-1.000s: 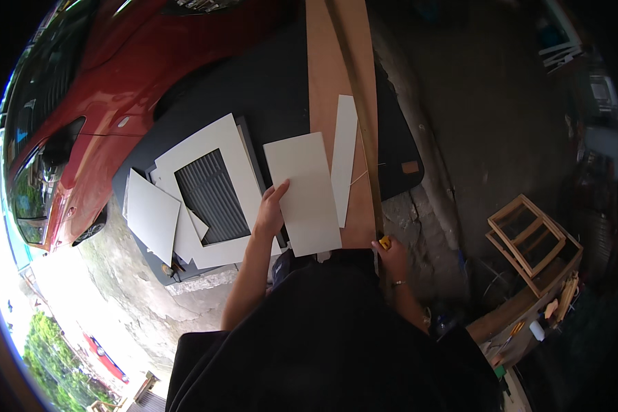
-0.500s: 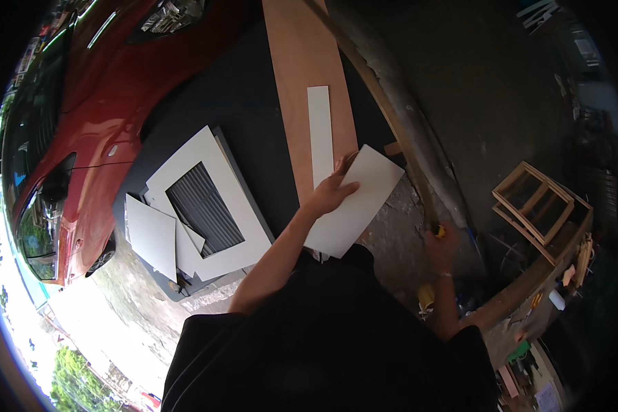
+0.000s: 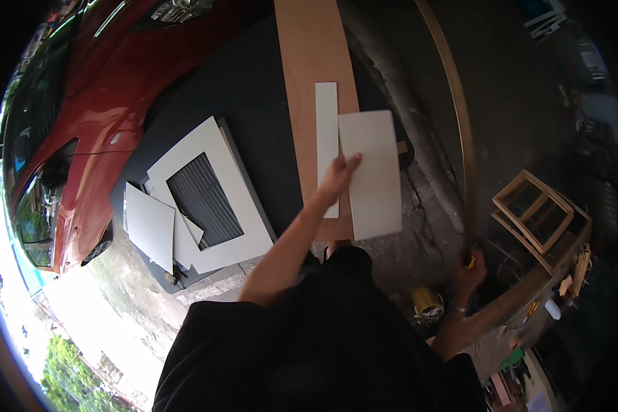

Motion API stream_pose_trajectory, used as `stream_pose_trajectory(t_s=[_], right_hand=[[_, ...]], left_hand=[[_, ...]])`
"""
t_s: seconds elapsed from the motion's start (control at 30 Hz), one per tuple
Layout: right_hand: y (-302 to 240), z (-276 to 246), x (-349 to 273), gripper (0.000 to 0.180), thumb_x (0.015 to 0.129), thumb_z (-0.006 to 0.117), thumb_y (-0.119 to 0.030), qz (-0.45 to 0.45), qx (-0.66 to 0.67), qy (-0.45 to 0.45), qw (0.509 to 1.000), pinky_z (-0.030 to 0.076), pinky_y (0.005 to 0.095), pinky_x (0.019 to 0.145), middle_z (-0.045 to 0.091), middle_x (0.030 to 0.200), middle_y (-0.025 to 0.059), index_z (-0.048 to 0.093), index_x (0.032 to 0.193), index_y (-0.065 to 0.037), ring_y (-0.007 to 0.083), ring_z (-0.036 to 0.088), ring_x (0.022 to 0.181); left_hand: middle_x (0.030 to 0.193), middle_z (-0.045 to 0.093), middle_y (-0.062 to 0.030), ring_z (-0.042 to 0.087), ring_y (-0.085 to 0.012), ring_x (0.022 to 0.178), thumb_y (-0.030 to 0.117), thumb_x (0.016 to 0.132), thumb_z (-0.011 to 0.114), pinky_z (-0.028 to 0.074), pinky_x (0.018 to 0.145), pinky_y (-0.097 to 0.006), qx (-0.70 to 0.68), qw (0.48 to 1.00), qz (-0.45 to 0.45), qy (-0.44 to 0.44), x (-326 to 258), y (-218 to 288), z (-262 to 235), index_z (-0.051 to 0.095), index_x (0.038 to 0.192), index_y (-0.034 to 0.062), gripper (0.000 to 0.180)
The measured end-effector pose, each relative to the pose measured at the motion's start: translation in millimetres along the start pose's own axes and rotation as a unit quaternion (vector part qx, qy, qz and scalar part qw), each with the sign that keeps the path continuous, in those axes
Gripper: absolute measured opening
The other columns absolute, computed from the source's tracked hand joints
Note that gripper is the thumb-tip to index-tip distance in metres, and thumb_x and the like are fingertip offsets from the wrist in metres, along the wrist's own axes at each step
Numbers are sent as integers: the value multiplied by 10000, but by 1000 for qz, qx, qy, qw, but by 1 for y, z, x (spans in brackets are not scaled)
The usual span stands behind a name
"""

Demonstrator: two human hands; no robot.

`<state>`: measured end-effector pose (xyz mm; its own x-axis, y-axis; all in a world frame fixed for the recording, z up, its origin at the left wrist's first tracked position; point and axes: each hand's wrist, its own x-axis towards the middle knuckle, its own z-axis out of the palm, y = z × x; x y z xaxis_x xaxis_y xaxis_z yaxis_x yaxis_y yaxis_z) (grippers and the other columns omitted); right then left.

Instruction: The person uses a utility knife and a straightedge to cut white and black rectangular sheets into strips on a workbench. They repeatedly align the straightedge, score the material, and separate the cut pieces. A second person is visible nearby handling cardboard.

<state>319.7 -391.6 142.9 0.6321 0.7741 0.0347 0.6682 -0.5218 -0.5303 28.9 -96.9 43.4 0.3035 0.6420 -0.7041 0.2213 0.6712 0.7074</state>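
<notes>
In the head view, a pale rectangular panel [image 3: 372, 175] is gripped at its left edge by the left hand [image 3: 338, 180], above a long brown board [image 3: 314, 62] and just beside a narrow white strip [image 3: 327, 134] lying on that board. The right hand [image 3: 468, 269] is seen low at the right, closed round a small yellow-tipped tool [image 3: 470, 261] that is too small to identify. White mat frames [image 3: 209, 199] are stacked to the left, near a red car [image 3: 82, 103].
</notes>
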Motion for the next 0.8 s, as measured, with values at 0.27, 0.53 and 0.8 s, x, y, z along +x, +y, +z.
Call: stream_pose_trajectory(t_s=[0.27,0.53,0.8], right_hand=[[-50,107,-85,257,732,828,-82,25,104,-46,993,526,392,710,663,855,119,656,916,-33,278,657,757],[-110,178,-143,245,733,824,-104,50,131,-65,988,482,378,636,608,781,108,622,857,-40,266,605,692],[-156,237,-179,261,725,809,-67,108,100,-41,988,484,385,639,612,810,109,614,894,-31,277,616,705]], left_hand=[[1071,706,-182,693,-252,950,381,1019,602,542,843,-372,94,994,36,-48,50,31,-86,582,1299,-86,545],[926,715,-136,719,-170,819,131,972,675,598,664,-295,192,978,66,44,62,34,-99,646,1065,-60,214],[816,722,-108,717,-147,689,97,940,704,576,604,-266,157,983,85,-34,80,36,-111,676,969,-45,149]])
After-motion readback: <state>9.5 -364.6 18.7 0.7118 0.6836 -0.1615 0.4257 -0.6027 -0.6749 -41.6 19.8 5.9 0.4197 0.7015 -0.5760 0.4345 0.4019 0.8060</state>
